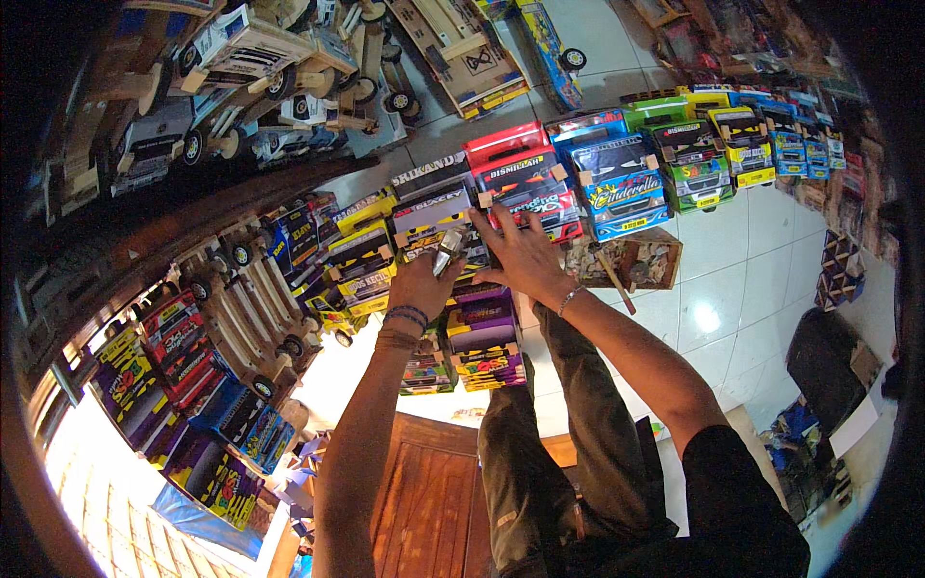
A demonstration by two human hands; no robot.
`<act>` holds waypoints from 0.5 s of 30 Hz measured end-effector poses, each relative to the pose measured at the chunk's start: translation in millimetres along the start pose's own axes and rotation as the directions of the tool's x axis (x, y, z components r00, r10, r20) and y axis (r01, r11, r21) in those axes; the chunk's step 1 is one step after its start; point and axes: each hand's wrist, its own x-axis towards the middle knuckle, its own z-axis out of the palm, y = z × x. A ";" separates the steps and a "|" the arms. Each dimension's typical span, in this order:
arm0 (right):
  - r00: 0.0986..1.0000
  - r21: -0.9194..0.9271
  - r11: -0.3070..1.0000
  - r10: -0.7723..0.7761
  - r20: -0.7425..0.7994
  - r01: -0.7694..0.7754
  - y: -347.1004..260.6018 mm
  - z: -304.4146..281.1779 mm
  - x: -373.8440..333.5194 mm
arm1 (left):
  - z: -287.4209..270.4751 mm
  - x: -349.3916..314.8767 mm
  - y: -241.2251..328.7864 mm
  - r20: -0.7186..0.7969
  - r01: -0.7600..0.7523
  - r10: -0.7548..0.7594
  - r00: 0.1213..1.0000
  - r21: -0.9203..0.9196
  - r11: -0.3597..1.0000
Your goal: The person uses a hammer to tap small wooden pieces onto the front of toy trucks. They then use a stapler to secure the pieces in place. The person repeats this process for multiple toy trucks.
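Note:
My left hand (420, 294) is closed around a small silver metal tool (448, 252), whose kind I cannot make out. It is held against the front of a grey, black and yellow wooden toy truck (432, 207). My right hand (530, 258) has its fingers spread, with the fingertips resting at that truck's right side, close to the red toy truck (525, 183). To the right in the row come a blue toy truck (620, 183) and a green one (687, 164). A purple toy truck (484, 332) stands just below my hands.
Behind my right hand lies a shallow wooden box (660, 262) of small scraps, with a wooden stick (617, 283) across it. A shelf at left holds toy trucks and wooden chassis (255, 299). White floor tiles (742, 250) spread right; a brown wooden panel (424, 482) is below.

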 end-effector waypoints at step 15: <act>0.992 0.000 0.999 -0.035 -0.122 0.035 7.2 16.1 -1.3 | -1.9 2.2 5.0 0.010 -0.020 0.020 1.000 0.005 1.000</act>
